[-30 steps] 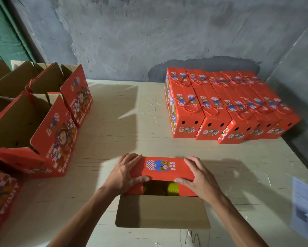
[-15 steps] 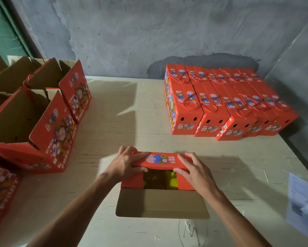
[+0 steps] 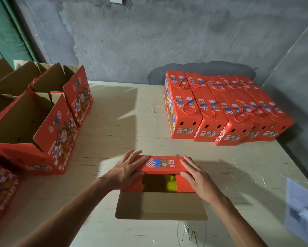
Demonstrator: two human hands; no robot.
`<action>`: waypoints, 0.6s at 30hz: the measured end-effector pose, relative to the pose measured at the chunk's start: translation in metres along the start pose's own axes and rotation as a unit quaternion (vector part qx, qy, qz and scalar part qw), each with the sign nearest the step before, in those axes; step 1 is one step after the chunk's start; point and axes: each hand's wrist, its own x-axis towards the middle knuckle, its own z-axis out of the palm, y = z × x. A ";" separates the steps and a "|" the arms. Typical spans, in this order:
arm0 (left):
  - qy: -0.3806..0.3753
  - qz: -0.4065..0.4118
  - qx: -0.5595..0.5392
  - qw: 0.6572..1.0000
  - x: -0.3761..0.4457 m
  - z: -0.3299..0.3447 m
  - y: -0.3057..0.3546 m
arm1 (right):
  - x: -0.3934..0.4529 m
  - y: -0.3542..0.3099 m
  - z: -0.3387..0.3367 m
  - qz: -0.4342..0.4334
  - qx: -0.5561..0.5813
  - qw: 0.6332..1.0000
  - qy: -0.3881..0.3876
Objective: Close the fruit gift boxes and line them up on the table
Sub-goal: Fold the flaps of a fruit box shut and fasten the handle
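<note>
From the head camera, a red fruit box (image 3: pixel 160 175) sits on the table (image 3: pixel 114 136), right in front of the person. Its far flap (image 3: pixel 160 165) is folded over, its brown near flap (image 3: pixel 160 205) lies open. Yellow fruit (image 3: pixel 171 184) shows inside. The left hand (image 3: pixel 124 171) and right hand (image 3: pixel 196 177) press flat on the far flap, fingers straight. Closed boxes (image 3: pixel 221 111) stand in rows far right. Open boxes (image 3: pixel 34 122) stand left.
</note>
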 end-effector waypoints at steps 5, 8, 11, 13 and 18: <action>-0.010 -0.012 0.026 1.000 0.001 -0.002 0.002 | -0.002 0.003 0.001 -0.023 -0.029 0.999 0.008; -0.007 -0.012 0.018 1.000 0.001 -0.002 0.003 | -0.004 0.001 0.004 -0.028 -0.029 0.997 0.071; 0.002 -0.007 0.018 1.000 0.002 -0.002 0.006 | -0.005 0.004 0.009 -0.026 -0.003 0.994 0.106; 0.004 -0.011 0.003 1.000 0.001 -0.005 0.008 | -0.005 0.006 0.010 -0.025 0.039 0.993 0.105; 0.030 -0.030 -0.037 0.998 0.001 -0.006 0.016 | -0.005 0.011 0.019 0.009 0.167 0.979 0.120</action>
